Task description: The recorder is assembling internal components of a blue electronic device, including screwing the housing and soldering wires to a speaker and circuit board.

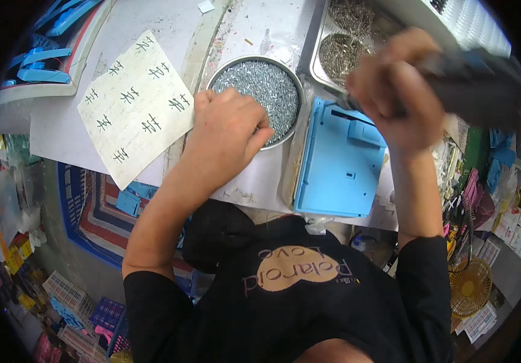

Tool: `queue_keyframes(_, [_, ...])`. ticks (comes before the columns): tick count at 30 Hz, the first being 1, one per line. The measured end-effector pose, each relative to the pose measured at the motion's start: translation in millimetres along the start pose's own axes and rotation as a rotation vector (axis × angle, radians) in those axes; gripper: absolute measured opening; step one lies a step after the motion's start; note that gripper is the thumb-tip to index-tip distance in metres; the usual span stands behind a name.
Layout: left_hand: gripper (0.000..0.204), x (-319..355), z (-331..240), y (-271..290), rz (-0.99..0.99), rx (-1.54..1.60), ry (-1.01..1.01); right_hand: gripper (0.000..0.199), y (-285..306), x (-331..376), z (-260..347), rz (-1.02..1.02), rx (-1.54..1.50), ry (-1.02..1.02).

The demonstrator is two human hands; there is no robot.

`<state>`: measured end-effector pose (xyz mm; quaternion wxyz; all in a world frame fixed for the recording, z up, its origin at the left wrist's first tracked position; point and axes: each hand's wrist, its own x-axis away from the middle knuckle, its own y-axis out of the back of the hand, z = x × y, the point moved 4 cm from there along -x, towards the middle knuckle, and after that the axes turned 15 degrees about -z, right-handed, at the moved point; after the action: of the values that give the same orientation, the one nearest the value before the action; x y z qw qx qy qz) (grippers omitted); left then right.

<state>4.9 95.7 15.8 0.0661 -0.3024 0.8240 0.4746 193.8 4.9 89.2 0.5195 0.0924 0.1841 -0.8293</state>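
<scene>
My left hand (227, 130) rests on the near rim of a round metal bowl (236, 63) full of small silver screws, fingers curled into the screws; whether it holds one is hidden. My right hand (393, 100) is raised above a flat light-blue plastic part (333, 169) and is closed around a dark powered screwdriver (478, 85), which is blurred. The blue part lies on the white table just right of the bowl, near the table's front edge.
A metal tray (324, 45) with piles of small metal parts stands behind the blue part. A white sheet with handwritten marks (136, 106) lies left of the bowl. Blue plastic pieces fill a tray (48, 66) at far left. Baskets and clutter sit below the table.
</scene>
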Motion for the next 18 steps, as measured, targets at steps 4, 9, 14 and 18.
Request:
queue_keyframes(4, [0.01, 3.9, -7.1, 1.7, -0.101, 0.037, -0.046, 0.019, -7.4, 18.2, 15.9, -0.002, 0.078, -0.014])
queue_keyframes(9, [0.017, 14.6, -16.9, -3.0, -0.24, 0.108, -0.098, 0.022, -12.9, 23.8, 0.8, -0.061, 0.138, 0.002])
queue_keyframes(14, [0.021, 20.1, -37.6, -2.9, -0.332, 0.209, -0.173, 0.018, -12.3, 24.7, 4.0, -0.006, 0.042, -0.006])
queue_keyframes(18, [0.022, 23.2, -43.7, -1.2, -0.414, 0.265, -0.222, 0.024, -21.1, 26.0, 54.1, 0.103, -0.088, 0.04])
